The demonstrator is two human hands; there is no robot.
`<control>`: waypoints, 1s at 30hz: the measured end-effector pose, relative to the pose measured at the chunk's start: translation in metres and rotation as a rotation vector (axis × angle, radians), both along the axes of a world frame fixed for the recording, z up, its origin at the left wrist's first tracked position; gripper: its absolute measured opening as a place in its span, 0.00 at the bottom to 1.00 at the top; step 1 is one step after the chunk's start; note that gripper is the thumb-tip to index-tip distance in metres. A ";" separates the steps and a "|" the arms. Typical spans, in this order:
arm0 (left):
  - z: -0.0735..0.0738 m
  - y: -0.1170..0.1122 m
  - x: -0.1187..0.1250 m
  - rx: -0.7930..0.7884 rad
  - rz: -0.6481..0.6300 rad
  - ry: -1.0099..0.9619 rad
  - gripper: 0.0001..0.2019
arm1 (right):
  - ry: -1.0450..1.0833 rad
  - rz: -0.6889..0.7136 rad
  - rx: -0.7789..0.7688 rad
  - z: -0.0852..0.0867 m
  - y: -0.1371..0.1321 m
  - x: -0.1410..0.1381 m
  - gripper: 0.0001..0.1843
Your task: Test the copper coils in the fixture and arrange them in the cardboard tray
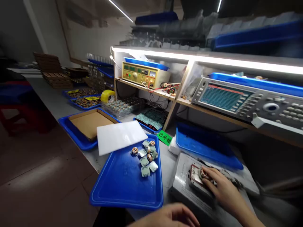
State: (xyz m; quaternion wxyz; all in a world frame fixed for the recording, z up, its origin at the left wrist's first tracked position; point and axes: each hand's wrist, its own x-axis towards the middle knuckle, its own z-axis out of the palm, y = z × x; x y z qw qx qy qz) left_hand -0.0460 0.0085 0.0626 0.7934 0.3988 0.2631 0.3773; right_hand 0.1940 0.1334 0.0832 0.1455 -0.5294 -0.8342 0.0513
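My right hand (220, 186) presses down on a red-framed socket (195, 176) set in a grey test fixture (187, 192), its fingertips pinching a small wire-wound part. My left hand (170, 216) sits at the bottom edge of the view with its fingers curled, just off the corner of a blue plastic tray (118, 183). On that tray lie several square green-grey components (145, 171) and a copper-wound toroid coil (134, 151). A white plastic sheet (119, 136) overlaps the tray's far edge.
Another blue tray (203, 148) lies behind the fixture, and a blue tray lined with cardboard (87, 126) stands to the left. A yellow tape roll (107, 96) sits near trays of parts. A shelf above carries a beige tester (142, 74) and a screen instrument (246, 99).
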 end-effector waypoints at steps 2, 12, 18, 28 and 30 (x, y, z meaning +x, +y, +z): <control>0.017 0.011 -0.022 0.219 0.092 0.357 0.14 | -0.007 -0.019 -0.035 0.005 -0.004 -0.005 0.19; -0.024 0.068 -0.076 0.469 0.410 1.340 0.28 | 0.030 -0.025 -0.062 0.010 -0.012 -0.009 0.19; -0.038 0.075 -0.048 0.563 0.437 1.590 0.26 | 0.055 -0.028 -0.063 0.008 -0.012 -0.008 0.18; -0.042 0.069 -0.065 0.624 0.307 1.809 0.24 | 0.082 -0.011 -0.055 0.004 -0.011 -0.007 0.17; -0.045 0.068 -0.061 0.621 0.301 1.829 0.26 | 0.081 -0.008 -0.052 0.003 -0.010 -0.007 0.17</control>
